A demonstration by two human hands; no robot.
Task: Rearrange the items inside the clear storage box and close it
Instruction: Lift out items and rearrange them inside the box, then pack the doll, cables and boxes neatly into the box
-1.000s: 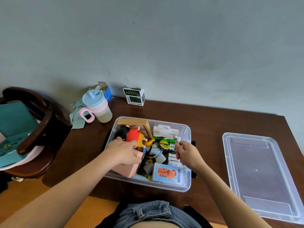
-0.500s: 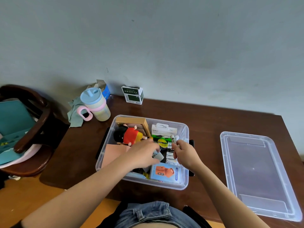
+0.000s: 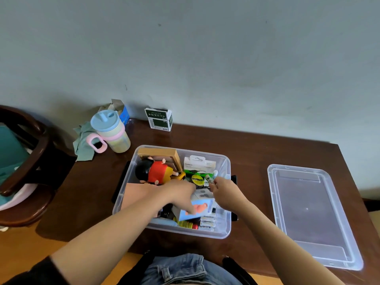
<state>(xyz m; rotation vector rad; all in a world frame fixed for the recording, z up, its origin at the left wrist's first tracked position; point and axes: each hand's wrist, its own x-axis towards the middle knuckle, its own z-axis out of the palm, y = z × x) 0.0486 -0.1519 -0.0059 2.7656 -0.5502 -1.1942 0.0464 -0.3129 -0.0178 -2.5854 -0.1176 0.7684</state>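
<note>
The clear storage box [image 3: 225, 233] stands open in the middle of the brown table. In it lie a doll in a red shirt [image 3: 156, 171], a wooden frame [image 3: 160, 153], a white Belkin box [image 3: 198, 164], a yellow tape roll [image 3: 197, 179], a pink flat piece [image 3: 135, 194] and several batteries [image 3: 207, 223]. My left hand [image 3: 181, 194] reaches in and grips a blue packet [image 3: 202, 208], which is tilted up. My right hand [image 3: 226, 192] pinches a small battery-like stick [image 3: 208, 178] over the box's right side. The clear lid [image 3: 308, 212] lies flat to the right.
A pastel cup with a pink handle [image 3: 112, 132] stands on a green cloth [image 3: 82, 145] at the back left, beside a blue carton [image 3: 123, 113]. A green-and-white carton [image 3: 159, 119] stands by the wall. A dark wooden chair [image 3: 30, 161] is left of the table.
My left hand moved from the pink piece at the box's left to the blue packet at the front and tipped it up. My right hand stayed in place, still pinching the stick.
</note>
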